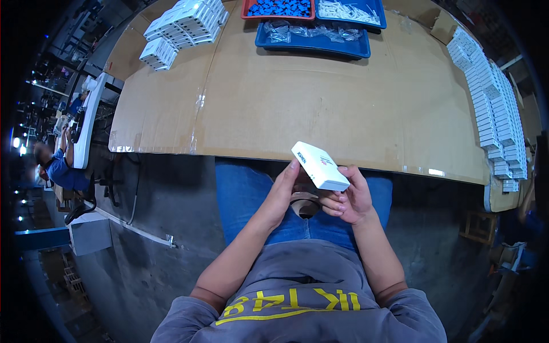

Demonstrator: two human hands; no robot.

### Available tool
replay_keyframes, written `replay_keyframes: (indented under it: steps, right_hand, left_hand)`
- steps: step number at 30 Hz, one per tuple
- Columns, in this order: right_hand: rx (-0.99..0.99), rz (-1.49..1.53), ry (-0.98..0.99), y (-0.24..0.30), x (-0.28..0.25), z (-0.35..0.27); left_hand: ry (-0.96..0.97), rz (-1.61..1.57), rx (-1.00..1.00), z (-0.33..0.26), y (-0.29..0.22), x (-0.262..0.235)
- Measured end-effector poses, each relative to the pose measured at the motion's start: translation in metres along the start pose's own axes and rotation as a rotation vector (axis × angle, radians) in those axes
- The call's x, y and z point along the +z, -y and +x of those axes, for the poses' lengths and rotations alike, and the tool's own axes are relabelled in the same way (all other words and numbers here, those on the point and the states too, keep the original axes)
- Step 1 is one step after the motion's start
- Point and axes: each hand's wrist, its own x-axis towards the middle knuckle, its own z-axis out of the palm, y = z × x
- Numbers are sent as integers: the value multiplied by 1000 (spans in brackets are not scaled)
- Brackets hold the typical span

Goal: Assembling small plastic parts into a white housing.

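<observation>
A small white box [319, 166] with dark print and a little pink mark on its top is held tilted above my lap, just off the near edge of the table. My left hand [283, 187] grips its left end, with the thumb along the side and most fingers hidden underneath. Around the right end, my right hand [353, 197] is closed, its thumb on the edge and its fingers curled below. Both hands hold the same box.
A cardboard-covered table [320, 108] lies ahead. White boxes [186, 26] are stacked at its far left, with long stacks of boxes [492, 103] at the right. Far off stand a red tray [245, 10] of blue parts, a blue tray [380, 20] of white pieces, and another blue tray [311, 50] of clear bags. A person [66, 168] sits leftward.
</observation>
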Motion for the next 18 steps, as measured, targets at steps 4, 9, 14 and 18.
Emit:
replay_keyframes:
  steps: [4, 9, 14, 18]
  right_hand:
    - [67, 114, 99, -8, 4, 4]
    - [108, 196, 167, -13, 3, 7]
    - [138, 138, 327, -15, 0, 13]
    - [-186, -672, -384, 11, 1, -5]
  left_hand:
    - [240, -128, 102, 6, 10, -8]
    - [245, -214, 121, 2, 6, -3]
    - [159, -301, 191, 4, 16, -10]
    - [-44, -298, 433, 4, 8, -3]
